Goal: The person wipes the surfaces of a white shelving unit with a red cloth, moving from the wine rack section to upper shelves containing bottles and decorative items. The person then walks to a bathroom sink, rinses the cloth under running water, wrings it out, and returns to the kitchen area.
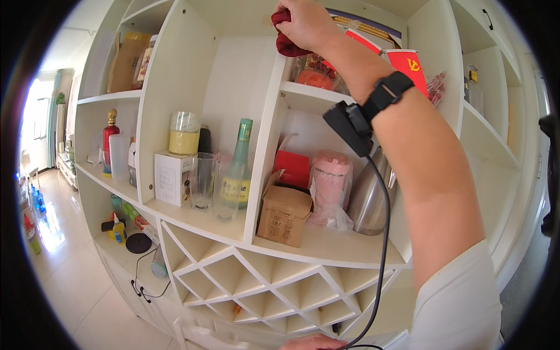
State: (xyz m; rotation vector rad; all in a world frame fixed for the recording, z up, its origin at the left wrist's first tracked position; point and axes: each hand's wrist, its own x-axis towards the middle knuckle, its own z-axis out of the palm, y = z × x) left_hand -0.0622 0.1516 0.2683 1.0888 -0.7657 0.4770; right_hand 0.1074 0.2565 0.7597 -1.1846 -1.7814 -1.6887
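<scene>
My right hand is raised at the top of the view and grips a crumpled dark red cloth against the upper part of a white shelf unit. Below that hand, an upper compartment holds clear-wrapped items and small red flags. A black strap with a black device circles my right wrist, and a cable hangs from it. Only the edge of my left hand shows at the bottom, near the cable; its fingers are mostly hidden.
Glass tumblers, a green bottle, a yellow-filled jar, a cardboard box, a wrapped pink flask and a steel jug crowd the middle shelves. Below is a diamond wine rack. A white chair back stands in front.
</scene>
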